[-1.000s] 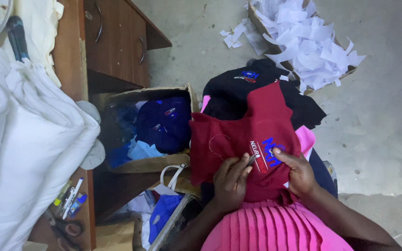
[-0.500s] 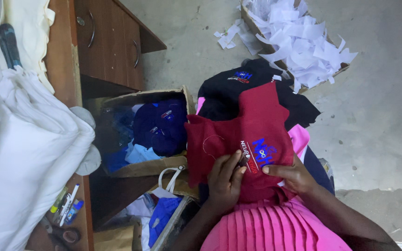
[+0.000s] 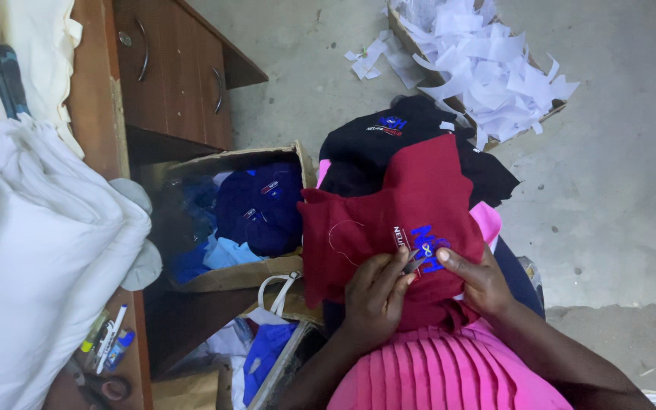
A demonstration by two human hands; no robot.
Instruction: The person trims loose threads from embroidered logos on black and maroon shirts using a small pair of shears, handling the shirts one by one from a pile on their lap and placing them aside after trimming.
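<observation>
Both hands (image 3: 377, 292) (image 3: 474, 275) press the maroon garment (image 3: 404, 212).

The small metal tool (image 3: 413, 260) pinched at the left hand (image 3: 373, 300) is too small to be identified. The maroon garment's (image 3: 396, 216) lower part is covered by both hands. The box of white paper scraps (image 3: 487, 64) is cut off by the top edge.
</observation>
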